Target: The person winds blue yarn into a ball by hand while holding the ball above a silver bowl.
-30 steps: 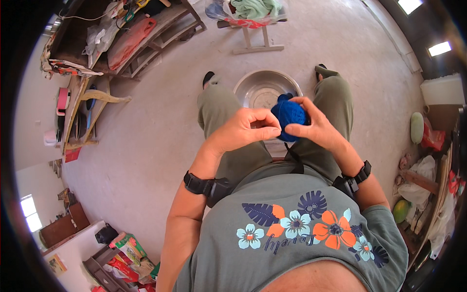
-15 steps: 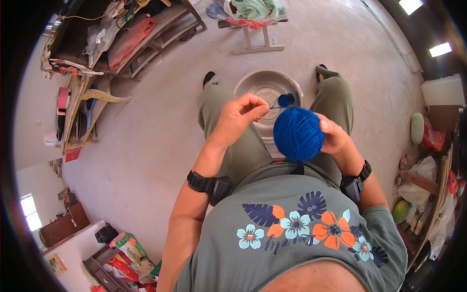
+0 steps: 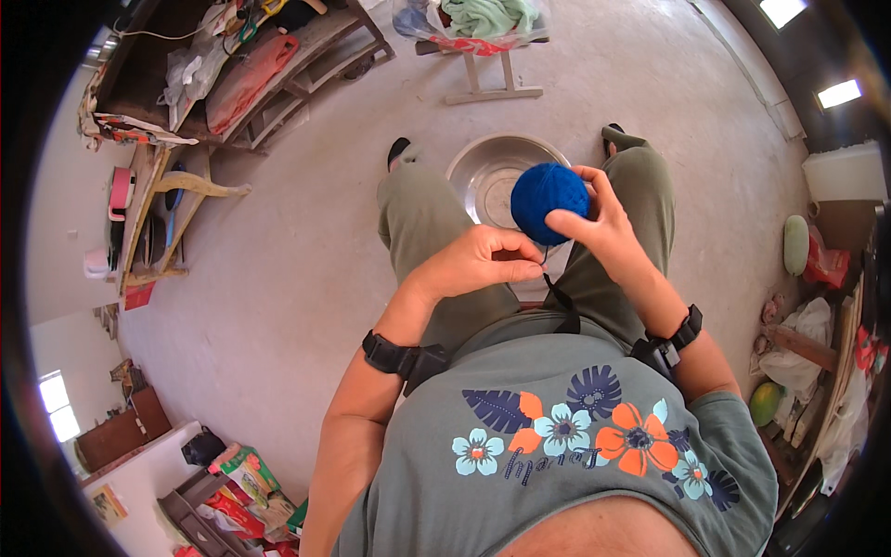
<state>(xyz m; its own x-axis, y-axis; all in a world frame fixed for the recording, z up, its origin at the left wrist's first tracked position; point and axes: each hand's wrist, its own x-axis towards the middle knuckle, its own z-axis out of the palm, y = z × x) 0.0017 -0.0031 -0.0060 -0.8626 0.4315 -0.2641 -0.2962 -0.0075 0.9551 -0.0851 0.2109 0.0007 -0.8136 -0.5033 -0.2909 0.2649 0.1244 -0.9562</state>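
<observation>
A blue ball of yarn [image 3: 548, 202] is gripped from its right side by my right hand [image 3: 599, 212], the thumb in front and fingers round the far side. Just below and left of it, my left hand [image 3: 492, 258] pinches a thin blue strand of yarn [image 3: 545, 252] between thumb and fingertips. That strand runs up to the ball's lower edge. Under both, on the floor between my feet, stands a round metal basin [image 3: 476, 172]. The ball and my right hand cover its right part, so a smaller piece of yarn inside is hidden.
A low wooden stand [image 3: 492, 95] carries a bag with a pale green cloth [image 3: 490, 17] ahead. Cluttered wooden shelving [image 3: 316, 70] is at upper left. A box of packages [image 3: 237, 501] sits lower left. Bags and a green melon [image 3: 767, 403] lie along the right wall.
The yarn ball has moved up and left and turned in my right hand. My left hand has come down and right, bringing the strand from the ball's left side to below it.
</observation>
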